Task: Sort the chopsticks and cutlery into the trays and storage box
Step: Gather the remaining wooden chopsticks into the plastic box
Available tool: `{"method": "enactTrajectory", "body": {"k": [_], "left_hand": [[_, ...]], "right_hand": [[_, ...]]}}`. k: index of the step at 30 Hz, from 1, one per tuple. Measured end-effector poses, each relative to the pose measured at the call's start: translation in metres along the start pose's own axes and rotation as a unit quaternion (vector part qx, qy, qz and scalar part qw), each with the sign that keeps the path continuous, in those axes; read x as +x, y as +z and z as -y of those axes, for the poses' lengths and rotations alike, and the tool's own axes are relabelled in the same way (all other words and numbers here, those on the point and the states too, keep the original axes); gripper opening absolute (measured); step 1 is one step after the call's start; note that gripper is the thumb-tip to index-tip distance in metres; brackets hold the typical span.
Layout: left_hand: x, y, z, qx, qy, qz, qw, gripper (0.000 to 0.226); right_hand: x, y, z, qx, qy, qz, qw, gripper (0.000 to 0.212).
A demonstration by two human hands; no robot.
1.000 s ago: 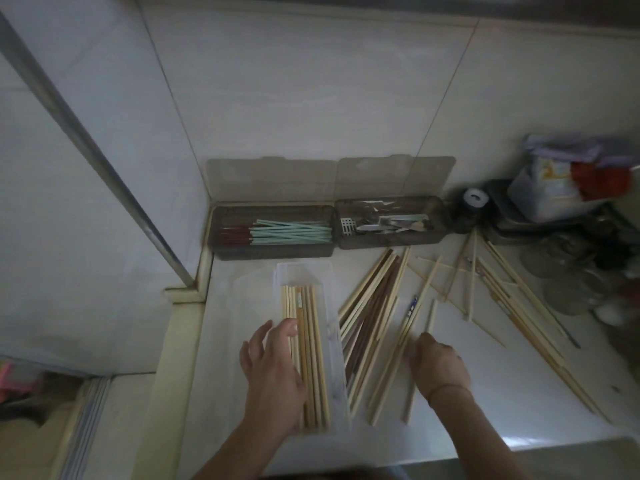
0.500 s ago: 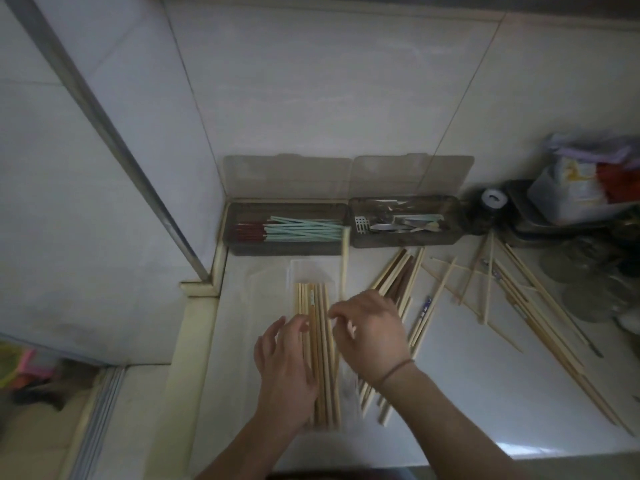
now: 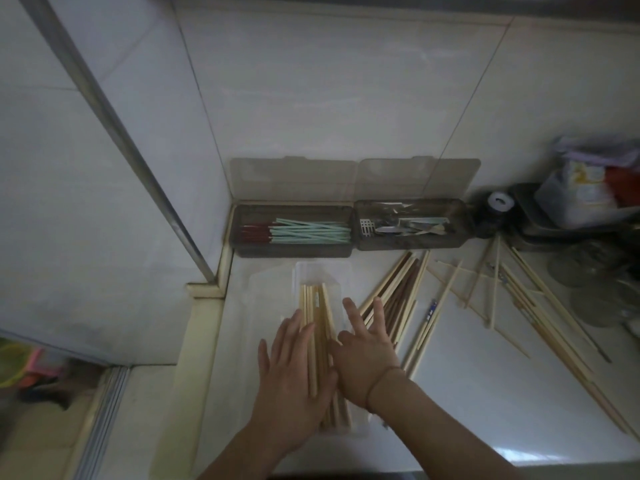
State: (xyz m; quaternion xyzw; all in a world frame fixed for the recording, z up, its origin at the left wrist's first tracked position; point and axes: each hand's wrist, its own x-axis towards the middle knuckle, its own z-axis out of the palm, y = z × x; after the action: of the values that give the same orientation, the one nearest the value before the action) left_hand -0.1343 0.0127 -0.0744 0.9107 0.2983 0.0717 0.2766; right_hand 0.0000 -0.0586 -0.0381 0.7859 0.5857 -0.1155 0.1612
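A clear plastic tray (image 3: 323,271) lies on the counter and holds a bundle of pale bamboo chopsticks (image 3: 317,306). My left hand (image 3: 294,368) lies flat over the bundle's near half, fingers straight. My right hand (image 3: 367,355) rests beside it with fingers spread, touching the bundle's right side. Against the wall, a dark storage box (image 3: 292,232) holds green-and-red chopsticks (image 3: 304,231). The dark box to its right (image 3: 412,225) holds metal cutlery (image 3: 408,226). Loose brown and pale chopsticks (image 3: 398,296) lie to the right of the tray.
More loose bamboo chopsticks (image 3: 519,299) fan across the counter's right side. Bags (image 3: 588,181), a dark pan and glass lids (image 3: 602,292) crowd the far right corner. A metal door frame (image 3: 138,161) and a raised ledge (image 3: 204,292) border the left.
My right hand took up a pale chopstick from the loose pile, carried it left and laid it in the clear tray; now both hands rest flat on the bundle.
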Motion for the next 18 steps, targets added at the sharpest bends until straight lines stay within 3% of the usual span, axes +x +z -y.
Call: {"method": "enactTrajectory", "body": {"k": [2,4,5,7,9,12,18], "left_hand": [[-0.008,-0.005,0.003,0.051,0.049,0.026,0.997,0.091],[-0.015,-0.007,0.005,0.087,0.119,0.063,0.987,0.106],[-0.017,-0.007,0.005,0.104,0.149,0.075,0.98,0.112],[-0.019,-0.005,0.004,0.13,0.174,0.095,0.972,0.116],[-0.018,-0.004,0.001,0.132,0.153,0.105,0.974,0.116],[-0.014,-0.001,-0.002,0.119,0.098,0.111,0.982,0.118],[-0.005,-0.005,-0.004,0.084,0.091,0.085,0.989,0.121]], "right_hand": [[-0.007,0.007,-0.012,0.112,-0.019,-0.14,0.984,0.034],[-0.019,0.026,-0.031,0.253,0.047,-0.323,0.911,0.022],[-0.024,0.036,-0.042,0.279,0.111,-0.369,0.879,0.021],[-0.034,0.055,-0.063,0.284,0.252,-0.322,0.867,0.024],[-0.039,0.073,-0.079,0.27,0.349,-0.193,0.877,0.026],[-0.046,0.088,-0.088,0.25,0.378,-0.109,0.885,0.031],[-0.058,0.085,-0.08,0.245,0.38,-0.098,0.887,0.036]]}}
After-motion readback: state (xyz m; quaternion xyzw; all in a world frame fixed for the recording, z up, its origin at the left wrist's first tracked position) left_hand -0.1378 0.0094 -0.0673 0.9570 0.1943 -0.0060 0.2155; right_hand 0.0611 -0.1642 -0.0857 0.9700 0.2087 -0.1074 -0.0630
